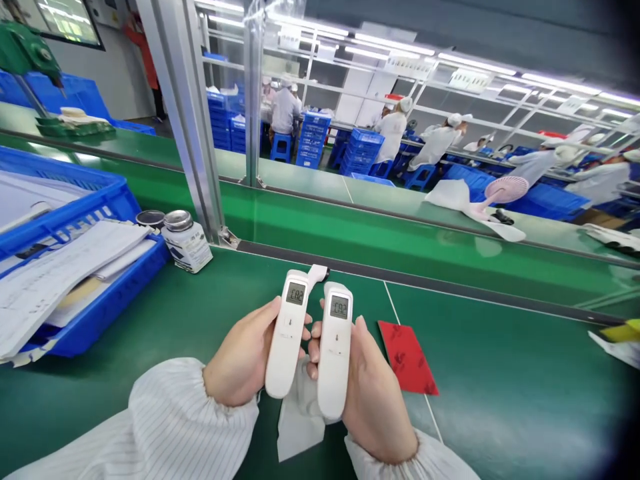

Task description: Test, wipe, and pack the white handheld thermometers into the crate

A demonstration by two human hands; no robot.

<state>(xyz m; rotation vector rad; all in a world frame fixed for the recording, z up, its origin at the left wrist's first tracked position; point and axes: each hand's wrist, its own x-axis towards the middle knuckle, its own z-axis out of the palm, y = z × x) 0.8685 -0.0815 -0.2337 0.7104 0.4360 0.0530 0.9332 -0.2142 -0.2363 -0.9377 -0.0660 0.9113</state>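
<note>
Two white handheld infrared thermometers are held side by side above the green bench, their grey displays lit with characters and facing me. My left hand (245, 353) is wrapped round the left thermometer (286, 347). Round the right thermometer (336, 360) my right hand (375, 387) is closed, with its fingertips showing between the two devices. Beneath them a white cloth or sheet (300, 437) lies on the bench, partly hidden. Behind the left thermometer a small white piece with a dark tip (318, 273) sticks out. A red card (409, 359) lies to the right.
On the left are blue baskets (100, 320) with papers and a white can (186, 241). A metal post (185, 113) rises at the bench's back edge. Beyond it, a pink fan (505, 190) lies on a green surface (320, 183). People in white (393, 133) work farther off.
</note>
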